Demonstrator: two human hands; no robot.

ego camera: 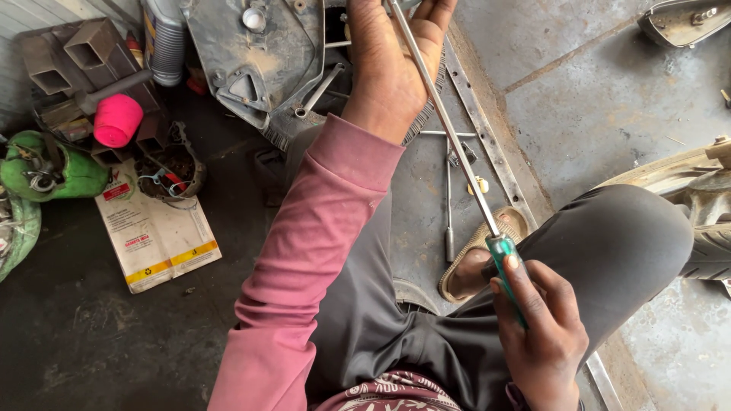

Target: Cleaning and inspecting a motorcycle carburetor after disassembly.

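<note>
My right hand (544, 327) grips the green handle of a long screwdriver (504, 262) near my right knee. Its thin metal shaft (442, 122) runs up and to the left across the view. My left hand (392, 57), in a pink sleeve, reaches forward at the top and steadies the shaft near its tip with the fingers curled around it. The tip itself is cut off by the top edge. Just beyond this hand lies a grey metal cover plate (255, 53) with a triangular hole.
On the dark floor at left sit a pink cup (116, 119), rusty square tube pieces (72, 53), a green container (49, 171), a white printed bag (156, 236) and a bowl of small parts (171, 167). A socket wrench (449, 198) lies by my sandalled foot (476, 262). A tyre (704, 213) is at right.
</note>
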